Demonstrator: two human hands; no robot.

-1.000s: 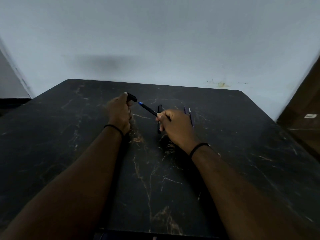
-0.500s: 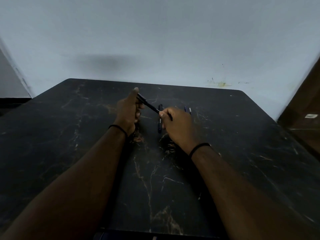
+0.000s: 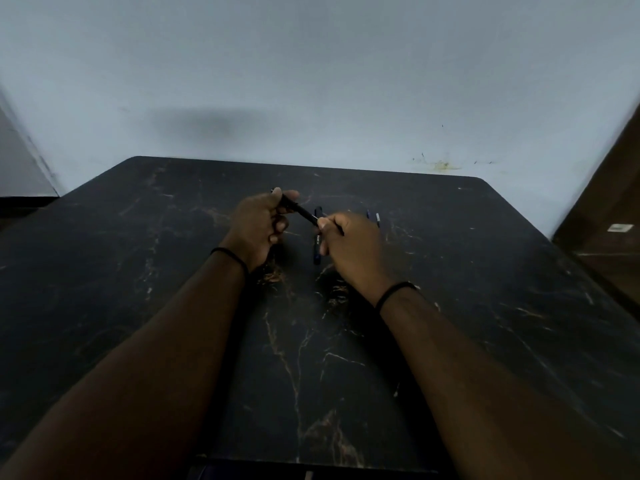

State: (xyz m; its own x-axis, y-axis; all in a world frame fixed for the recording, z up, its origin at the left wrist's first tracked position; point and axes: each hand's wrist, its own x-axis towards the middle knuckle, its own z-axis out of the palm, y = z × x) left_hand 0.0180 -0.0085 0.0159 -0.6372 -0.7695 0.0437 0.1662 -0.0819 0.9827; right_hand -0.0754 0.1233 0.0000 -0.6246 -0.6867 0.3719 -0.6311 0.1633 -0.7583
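Both my hands hold one black pen point(image 3: 300, 210) above the dark marble table point(image 3: 485, 306). My left hand point(image 3: 258, 228) grips the pen's capped far end between thumb and curled fingers. My right hand point(image 3: 353, 245) pinches the near end of the pen's barrel. The pen slants from upper left to lower right between the two hands. A second black pen point(image 3: 317, 249) lies on the table just below, partly hidden by my right hand.
Two thin pen refills point(image 3: 373, 216) lie on the table behind my right hand. A pale wall stands close behind the table's far edge. A brown wooden surface point(image 3: 609, 216) rises at the right.
My left hand brought the cap onto the pen's blue tip and pushed it on. The hands have drawn closer together, and the blue tip is no longer visible.
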